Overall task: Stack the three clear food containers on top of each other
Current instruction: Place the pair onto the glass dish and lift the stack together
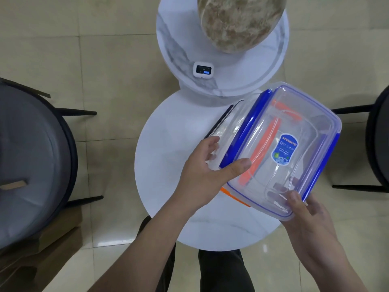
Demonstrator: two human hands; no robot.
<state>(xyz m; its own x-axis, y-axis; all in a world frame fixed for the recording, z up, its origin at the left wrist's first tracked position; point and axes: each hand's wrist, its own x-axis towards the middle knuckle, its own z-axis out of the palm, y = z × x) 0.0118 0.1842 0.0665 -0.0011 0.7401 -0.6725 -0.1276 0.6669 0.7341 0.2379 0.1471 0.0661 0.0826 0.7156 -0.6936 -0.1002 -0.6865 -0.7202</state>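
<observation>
Both my hands are on the blue-clipped container point(280, 144). My right hand point(307, 209) is curled round its near corner, fingers underneath. My left hand point(202, 167) reaches in from the left, thumb pressed on the lid and fingers wrapped over the side. It's tilted, held over the right edge of the round white bench point(168, 165), above an orange-clipped container point(235, 197). A third clear container point(229, 119) pokes out behind, toward the far edge.

Blue-latched container point(294, 131) tilted above orange-latched container point(235, 196); dark-latched container point(226, 121) beside.
</observation>
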